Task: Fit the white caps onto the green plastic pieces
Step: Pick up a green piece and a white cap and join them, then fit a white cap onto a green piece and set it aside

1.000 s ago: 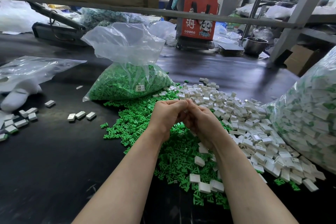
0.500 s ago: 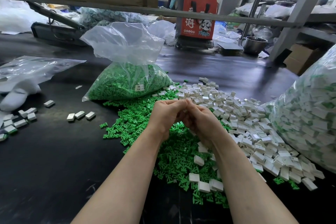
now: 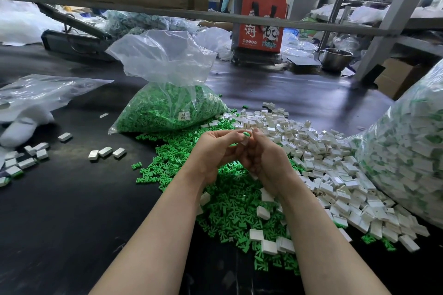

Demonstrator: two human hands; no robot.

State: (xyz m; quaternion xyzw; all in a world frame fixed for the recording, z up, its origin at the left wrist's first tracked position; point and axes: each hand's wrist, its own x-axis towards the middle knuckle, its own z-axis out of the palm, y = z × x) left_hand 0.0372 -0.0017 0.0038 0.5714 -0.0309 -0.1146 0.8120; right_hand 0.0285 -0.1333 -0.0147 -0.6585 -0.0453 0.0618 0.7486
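Note:
My left hand [image 3: 215, 151] and my right hand [image 3: 266, 158] meet above a loose heap of green plastic pieces [image 3: 230, 203]. Between the fingertips sits one white cap [image 3: 245, 142] with a green piece [image 3: 246, 134] showing at its top. My left fingers pinch the green end, and my right fingers curl round the cap from the other side. A pile of loose white caps [image 3: 330, 165] spreads to the right of my hands. Several more white caps lie on the green heap near my forearms.
A clear bag of green pieces [image 3: 167, 108] stands behind the heap. A big bag of capped pieces [image 3: 407, 146] bulges at the right edge. Capped pieces [image 3: 105, 152] lie in small groups on the black table [image 3: 72, 211] at the left. A person sits beyond the red bag [image 3: 260, 19].
My hands have drawn slightly apart at the fingertips, so the white cap with the green piece now shows between them. Both forearms stay in place.

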